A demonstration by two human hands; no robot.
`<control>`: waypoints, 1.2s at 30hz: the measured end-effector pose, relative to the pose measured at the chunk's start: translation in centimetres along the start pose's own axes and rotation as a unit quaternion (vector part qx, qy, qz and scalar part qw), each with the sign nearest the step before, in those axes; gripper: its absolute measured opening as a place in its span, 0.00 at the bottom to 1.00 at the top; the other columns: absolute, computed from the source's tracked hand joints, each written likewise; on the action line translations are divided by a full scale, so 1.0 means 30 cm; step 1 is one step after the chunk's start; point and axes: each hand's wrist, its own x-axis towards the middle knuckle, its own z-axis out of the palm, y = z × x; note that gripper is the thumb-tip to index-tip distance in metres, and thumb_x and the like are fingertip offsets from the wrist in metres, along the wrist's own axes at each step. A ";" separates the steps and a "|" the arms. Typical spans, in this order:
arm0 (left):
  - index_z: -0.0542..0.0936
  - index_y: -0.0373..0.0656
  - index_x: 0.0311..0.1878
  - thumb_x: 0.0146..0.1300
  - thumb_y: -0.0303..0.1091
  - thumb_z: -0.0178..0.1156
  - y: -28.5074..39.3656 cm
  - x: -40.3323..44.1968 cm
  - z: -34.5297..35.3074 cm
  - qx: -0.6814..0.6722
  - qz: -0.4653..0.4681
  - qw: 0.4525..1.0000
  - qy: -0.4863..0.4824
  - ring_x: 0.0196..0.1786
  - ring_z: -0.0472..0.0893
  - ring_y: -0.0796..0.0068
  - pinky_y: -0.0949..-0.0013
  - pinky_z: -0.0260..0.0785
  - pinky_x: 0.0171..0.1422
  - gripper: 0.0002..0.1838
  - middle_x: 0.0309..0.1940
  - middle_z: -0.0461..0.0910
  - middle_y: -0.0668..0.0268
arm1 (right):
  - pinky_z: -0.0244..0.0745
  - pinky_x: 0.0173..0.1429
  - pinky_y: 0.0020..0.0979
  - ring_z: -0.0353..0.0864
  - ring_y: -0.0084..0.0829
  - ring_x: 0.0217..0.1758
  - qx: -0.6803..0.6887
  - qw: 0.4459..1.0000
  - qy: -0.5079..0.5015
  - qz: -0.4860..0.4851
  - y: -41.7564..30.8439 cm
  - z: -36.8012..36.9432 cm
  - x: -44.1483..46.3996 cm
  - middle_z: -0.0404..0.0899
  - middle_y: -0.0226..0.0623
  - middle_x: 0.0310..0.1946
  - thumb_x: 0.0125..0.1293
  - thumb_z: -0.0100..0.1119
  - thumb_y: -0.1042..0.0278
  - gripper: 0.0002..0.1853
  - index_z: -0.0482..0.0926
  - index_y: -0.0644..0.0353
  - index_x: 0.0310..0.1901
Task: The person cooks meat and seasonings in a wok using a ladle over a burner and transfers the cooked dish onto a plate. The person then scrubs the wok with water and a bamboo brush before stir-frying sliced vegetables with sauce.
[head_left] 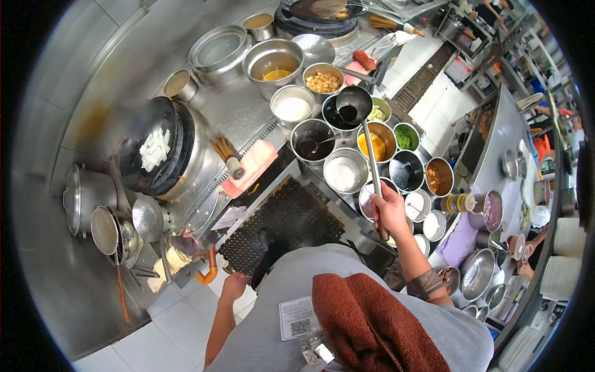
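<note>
My right hand [392, 211] is wrapped round the long handle of a ladle [354, 104]. The ladle's bowl hangs over the pots of seasonings and holds a little dark liquid. Close under it are a pot of dark sauce [331, 113] and a pot of yellow-orange liquid [387, 137]. Low at my side, my left hand [234, 286] is closed with nothing visible in it, near an orange pipe [209, 273]. White pieces of food [155, 149] lie in a wok [133, 170] at the left.
A bamboo brush [224, 152] and a pink cloth [257, 166] lie on the stove edge. A strainer [147, 218] stands at the left. Another wok [310, 9] sits at the back. Bowls and a steel counter [496, 133] are on the right, where another person's hand [525, 270] shows.
</note>
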 end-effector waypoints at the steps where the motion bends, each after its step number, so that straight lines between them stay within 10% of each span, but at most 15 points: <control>1: 0.85 0.39 0.36 0.67 0.45 0.63 -0.026 0.005 0.002 -0.002 0.002 1.000 0.006 0.40 0.86 0.52 0.54 0.76 0.45 0.16 0.32 0.86 0.51 | 0.68 0.18 0.29 0.70 0.19 0.15 -0.002 1.000 0.001 -0.002 0.000 0.003 -0.006 0.71 0.26 0.17 0.70 0.58 0.71 0.18 0.77 0.62 0.60; 18: 0.84 0.40 0.30 0.68 0.43 0.59 -0.394 0.158 -0.119 -0.063 0.005 0.998 0.005 0.36 0.85 0.50 0.52 0.76 0.42 0.17 0.25 0.84 0.52 | 0.66 0.15 0.26 0.67 0.20 0.16 0.110 0.992 0.061 -0.020 -0.037 0.258 -0.109 0.71 0.27 0.23 0.71 0.54 0.72 0.05 0.77 0.59 0.46; 23: 0.86 0.40 0.34 0.69 0.42 0.54 -0.606 0.229 -0.116 0.266 0.258 0.928 -0.026 0.41 0.85 0.46 0.49 0.77 0.45 0.17 0.34 0.84 0.47 | 0.61 0.13 0.26 0.65 0.19 0.15 0.145 0.984 0.097 -0.023 -0.044 0.383 -0.114 0.68 0.26 0.21 0.72 0.55 0.72 0.01 0.74 0.59 0.41; 31: 0.84 0.45 0.39 0.63 0.41 0.60 -0.906 0.245 0.010 0.155 0.200 0.963 -0.092 0.41 0.84 0.56 0.54 0.77 0.45 0.11 0.35 0.83 0.58 | 0.56 0.11 0.20 0.63 0.14 0.14 0.241 0.968 -0.058 -0.034 -0.195 0.576 -0.221 0.71 0.26 0.25 0.75 0.53 0.67 0.04 0.74 0.56 0.45; 33: 0.85 0.46 0.44 0.62 0.42 0.61 -0.984 0.240 0.059 0.349 0.346 0.867 -0.081 0.43 0.85 0.56 0.53 0.77 0.47 0.13 0.40 0.85 0.57 | 0.58 0.10 0.20 0.62 0.14 0.14 0.244 0.964 -0.105 -0.013 -0.267 0.667 -0.245 0.71 0.27 0.25 0.74 0.53 0.67 0.06 0.74 0.56 0.49; 36: 0.85 0.49 0.45 0.59 0.42 0.62 -0.994 0.184 0.096 0.046 0.067 0.988 -0.135 0.47 0.85 0.55 0.50 0.77 0.50 0.14 0.44 0.86 0.58 | 0.57 0.10 0.19 0.61 0.14 0.13 0.235 0.951 -0.202 0.024 -0.364 0.847 -0.228 0.71 0.27 0.26 0.74 0.52 0.69 0.08 0.72 0.57 0.51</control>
